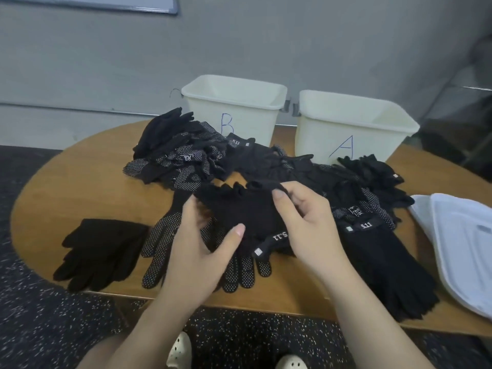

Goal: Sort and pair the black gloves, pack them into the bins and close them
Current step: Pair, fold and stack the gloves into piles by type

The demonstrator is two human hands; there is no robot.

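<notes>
a round wooden table fills most of the view. at its back stand two white bins, both open and looking bare inside: bin b on the left and bin a on the right. two white lids lie stacked at the right edge of the table. a big pile of black gloves spreads in front of the bins, some plain and some with white dots. near the front edge a plain pair lies on the left, a dotted pair lies in the middle under the hands, and a pair with a 5.11 tag lies on the right. the person holds one 5.11 glove just above the dotted pair. the left hand grips its near left side, with the thumb on top and the fingers curled under. the right hand pinches its top right part between thumb and fingers. this looks like the sorting step, and no glove is in a bin yet. the next move likely calls for finding the glove that matches this one, laying the two flat together, and picking the right bin. which bin takes which kind cannot be told from here.
</notes>
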